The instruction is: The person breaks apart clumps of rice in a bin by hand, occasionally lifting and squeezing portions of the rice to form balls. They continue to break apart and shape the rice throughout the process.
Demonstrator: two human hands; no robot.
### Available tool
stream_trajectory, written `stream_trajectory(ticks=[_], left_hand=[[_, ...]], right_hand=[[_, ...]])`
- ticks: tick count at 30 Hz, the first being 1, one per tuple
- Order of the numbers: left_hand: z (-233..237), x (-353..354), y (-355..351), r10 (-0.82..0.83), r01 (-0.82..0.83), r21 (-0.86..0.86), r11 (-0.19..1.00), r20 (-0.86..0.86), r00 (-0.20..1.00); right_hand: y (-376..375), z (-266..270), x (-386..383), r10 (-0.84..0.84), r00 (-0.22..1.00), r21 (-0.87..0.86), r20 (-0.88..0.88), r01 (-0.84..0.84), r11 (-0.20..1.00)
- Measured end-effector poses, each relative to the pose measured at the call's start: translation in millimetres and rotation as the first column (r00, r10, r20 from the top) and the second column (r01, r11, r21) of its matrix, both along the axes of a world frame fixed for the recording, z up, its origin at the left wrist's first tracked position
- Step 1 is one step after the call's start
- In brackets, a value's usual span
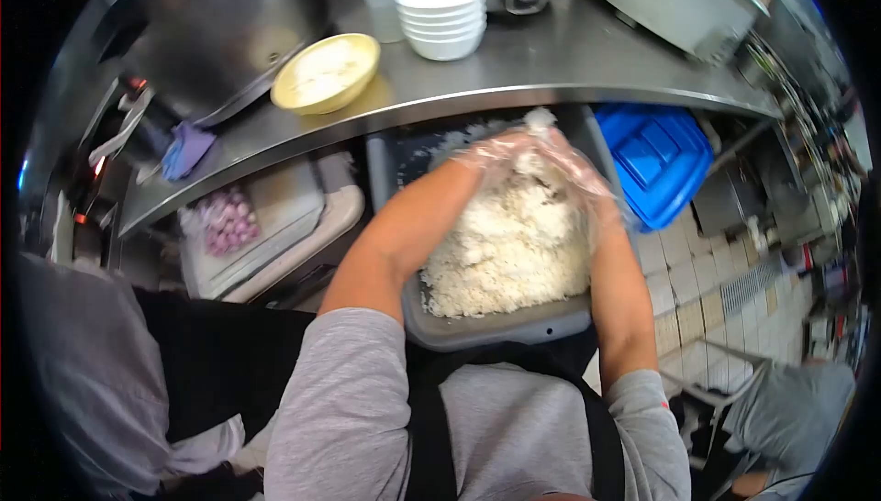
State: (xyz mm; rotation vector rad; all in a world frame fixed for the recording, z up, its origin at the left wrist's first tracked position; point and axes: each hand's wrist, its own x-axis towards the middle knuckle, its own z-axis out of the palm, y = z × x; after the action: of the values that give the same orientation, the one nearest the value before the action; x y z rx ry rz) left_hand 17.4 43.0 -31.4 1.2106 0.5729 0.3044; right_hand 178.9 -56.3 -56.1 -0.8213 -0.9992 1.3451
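A grey tub holds a large heap of white rice. My left hand, in a clear plastic glove, is at the far end of the heap, its fingers curved in toward the middle. Close beside it, my right hand wears a loose clear glove and also reaches into the rice. Both hands press around a clump of rice between them, and a small white lump shows at the fingertips. Rice grains stick to the tub's far left inner side.
A steel counter carries a yellow bowl, stacked white bowls and a large pot. Below are a blue lid and a container with a bag of shallots. People stand at left and lower right.
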Motion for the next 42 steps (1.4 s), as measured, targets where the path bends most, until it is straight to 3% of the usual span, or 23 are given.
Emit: stream_trajectory(ticks=[1, 3, 5, 6, 7, 8, 9, 11, 13, 14, 16, 19, 20, 22, 25, 26, 29, 31, 33, 35, 37, 40, 42], left_hand=[[31.3, -0.3, -21.8, 0.120, -0.119, -0.051, 0.992, 0.020, 0.993], [38.0, 2.1, -8.4, -0.035, 0.035, -0.005, 0.999, 0.042, 0.999], [21.7, 11.3, -3.9, 0.243, -0.238, -0.053, 0.970, 0.224, 0.944], [29.4, 4.4, -9.4, 0.267, -0.256, -0.094, 0.962, 0.140, 0.953], [35.9, -1.4, -15.7, 0.282, -0.273, -0.135, 0.953, 0.053, 0.958], [32.1, -7.4, -20.4, 0.329, -0.330, 0.000, 0.944, 0.086, 0.940], [33.1, -3.0, -24.1, 0.344, -0.360, 0.137, 0.923, 0.124, 0.931], [37.9, -2.0, -19.0, 0.162, -0.176, 0.132, 0.975, 0.112, 0.981], [33.4, -3.6, -23.7, 0.054, -0.114, 0.135, 0.984, 0.387, 0.920], [27.2, 3.4, -20.2, 0.029, -0.151, 0.251, 0.956, 0.433, 0.901], [34.3, 0.5, -24.4, 0.014, -0.146, 0.304, 0.941, 0.398, 0.917], [42.4, 0.6, -25.1, 0.041, -0.166, 0.407, 0.898, 0.299, 0.954], [42.9, 0.1, -26.3, 0.062, -0.190, 0.463, 0.866, 0.276, 0.959], [44.5, 4.5, -27.6, 0.180, -0.256, 0.670, 0.697, 0.181, 0.967], [52.7, -1.0, -38.8, 0.321, -0.358, 0.708, 0.609, 0.192, 0.927], [38.9, 7.4, -27.4, 0.232, -0.290, 0.752, 0.593, 0.185, 0.955], [30.8, 9.0, -21.4, 0.256, -0.331, 0.740, 0.586, 0.218, 0.942], [37.3, 5.5, -21.4, 0.259, -0.302, 0.718, 0.627, 0.174, 0.950], [50.7, -5.2, -28.7, 0.184, -0.259, 0.515, 0.817, 0.193, 0.964], [36.4, 2.7, -19.1, 0.208, -0.375, 0.606, 0.701, 0.329, 0.921], [28.9, 7.0, -10.3, 0.289, -0.404, 0.561, 0.722, 0.286, 0.914], [36.4, -0.3, -17.1, 0.301, -0.402, 0.438, 0.804, 0.284, 0.911], [40.9, -0.6, -23.8, 0.270, -0.369, 0.353, 0.860, 0.299, 0.915]], right_hand=[[-0.5, 12.9, -6.0, -0.064, 0.994, -0.111, 0.086, 0.073, 0.991], [-9.3, 43.3, -26.1, -0.016, 0.976, -0.063, 0.217, 0.030, 0.998], [-10.0, 53.8, -40.6, -0.022, 0.908, -0.008, 0.418, 0.027, 1.000], [-9.1, 53.7, -46.0, -0.052, 0.838, 0.026, 0.543, 0.045, 0.999], [-11.8, 54.7, -57.7, -0.084, 0.857, 0.122, 0.508, 0.025, 0.992], [-15.1, 55.8, -69.4, -0.109, 0.876, 0.217, 0.470, 0.005, 0.976], [-18.6, 61.4, -72.3, -0.142, 0.825, 0.141, 0.546, 0.077, 0.987], [-20.5, 69.6, -69.9, -0.197, 0.749, 0.079, 0.632, 0.190, 0.979], [-16.4, 62.0, -63.2, -0.249, 0.778, 0.149, 0.577, 0.199, 0.969], [-12.5, 52.8, -58.6, -0.268, 0.819, 0.214, 0.508, 0.182, 0.960], [-11.5, 54.0, -56.1, -0.319, 0.828, 0.311, 0.460, 0.186, 0.932], [-9.1, 55.3, -49.9, -0.357, 0.746, 0.245, 0.563, 0.262, 0.933], [-13.0, 58.4, -50.1, -0.295, 0.789, 0.129, 0.539, 0.268, 0.955], [-7.6, 48.8, -44.2, -0.351, 0.759, 0.198, 0.549, 0.290, 0.936], [4.5, 26.6, -28.7, -0.442, 0.706, 0.299, 0.553, 0.327, 0.896], [4.5, 23.0, -21.5, -0.475, 0.684, 0.330, 0.554, 0.343, 0.879], [0.0, 42.0, -31.8, -0.496, 0.511, 0.330, 0.702, 0.384, 0.862], [-1.1, 38.1, -30.7, -0.518, 0.561, 0.328, 0.645, 0.409, 0.851], [-10.9, 59.3, -45.6, -0.504, 0.559, 0.302, 0.659, 0.418, 0.857], [-11.3, 62.1, -52.0, -0.484, 0.723, 0.233, 0.494, 0.426, 0.874], [-6.7, 59.6, -52.2, -0.531, 0.694, 0.337, 0.486, 0.412, 0.847], [-15.8, 71.4, -57.2, -0.470, 0.779, 0.193, 0.416, 0.429, 0.882], [-12.7, 64.3, -48.3, -0.564, 0.642, 0.355, 0.519, 0.438, 0.826]])
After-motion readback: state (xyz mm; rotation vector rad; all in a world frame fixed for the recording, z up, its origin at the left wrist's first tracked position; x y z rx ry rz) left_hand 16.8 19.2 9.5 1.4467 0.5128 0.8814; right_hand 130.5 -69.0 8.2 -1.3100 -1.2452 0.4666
